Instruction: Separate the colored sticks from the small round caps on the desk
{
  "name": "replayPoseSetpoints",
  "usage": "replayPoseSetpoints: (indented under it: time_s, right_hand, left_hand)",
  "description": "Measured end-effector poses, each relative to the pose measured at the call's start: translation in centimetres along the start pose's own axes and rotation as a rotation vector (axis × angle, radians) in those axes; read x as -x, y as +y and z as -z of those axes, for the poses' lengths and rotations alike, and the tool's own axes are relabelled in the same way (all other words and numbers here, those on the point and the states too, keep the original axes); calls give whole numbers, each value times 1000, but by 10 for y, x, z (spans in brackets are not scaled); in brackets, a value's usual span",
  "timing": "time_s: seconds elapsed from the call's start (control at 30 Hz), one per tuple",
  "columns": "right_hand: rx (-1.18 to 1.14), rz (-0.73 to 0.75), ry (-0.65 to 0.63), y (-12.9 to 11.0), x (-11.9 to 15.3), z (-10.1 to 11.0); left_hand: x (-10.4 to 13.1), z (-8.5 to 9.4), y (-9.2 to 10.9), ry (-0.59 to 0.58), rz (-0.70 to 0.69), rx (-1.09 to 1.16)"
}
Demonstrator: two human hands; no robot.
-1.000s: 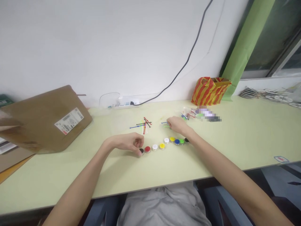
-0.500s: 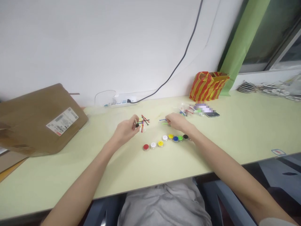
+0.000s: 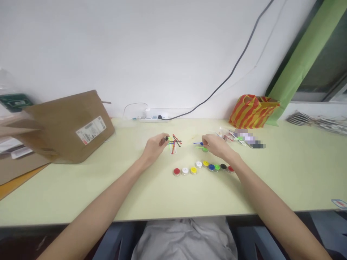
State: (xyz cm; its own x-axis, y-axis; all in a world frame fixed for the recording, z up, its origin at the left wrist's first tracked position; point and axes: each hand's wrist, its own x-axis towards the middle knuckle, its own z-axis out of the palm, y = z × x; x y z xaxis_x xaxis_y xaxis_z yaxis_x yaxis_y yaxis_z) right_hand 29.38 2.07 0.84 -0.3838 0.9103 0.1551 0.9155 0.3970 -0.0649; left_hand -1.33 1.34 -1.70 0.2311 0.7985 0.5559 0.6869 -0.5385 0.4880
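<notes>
We record the black pot (image 3: 166,138) at the left edge of a crossed heap of sticks (image 3: 173,147), pinched between thumb and fingertips of our left hand (image 3: 154,148). Our right hand (image 3: 216,145) bends over a blue stick (image 3: 197,143) and a green piece (image 3: 205,149); its fingertips are hidden, so we cannot tell whether they grasp anything.

Handling, our judgement: pinch the pot by its sides and press lightly, since a round wall could roll out of the fingers. Better to bring the fingertips in beside the heap than across it; a nudge could scatter it. The right forearm lies close to the row's end in view, so we would lift it well clear.

Materials: sticks thin, straight, apparently plastic, in mixed colours. Nine more pots (image 3: 206,164) form a bent row nearer us: squat clear bodies, smooth round lids. Table (image 3: 141,195) pale and smooth. Farther out: a crinkled clear bag (image 3: 221,133), a flat phone (image 3: 249,139), a red-and-yellow striped bag (image 3: 249,112); at left, a brown cardboard box (image 3: 63,124).
</notes>
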Motion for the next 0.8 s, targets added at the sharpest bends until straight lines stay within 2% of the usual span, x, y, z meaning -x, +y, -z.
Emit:
replayPoseSetpoints:
  time_s: [0.1, 0.23, 0.33, 0.6, 0.8]
  right_hand:
    - [-49, 35, 92, -13, 4, 3]
    - [-178, 208, 56, -39, 7, -3]
    - [-172, 281, 29, -54, -2, -12]
    - [18, 172, -64, -71, -76, -32]
    - [3, 151, -35, -82, -98, -44]
  left_hand:
    - [-1, 3, -6, 20, 39, -21]
    - [-1, 0, -16, -47, 48, -7]
    - [0, -3, -19, -97, 19, 6]
    - [1, -3, -20, -123, 4, -21]
    - [2, -3, -21, -140, -26, -6]
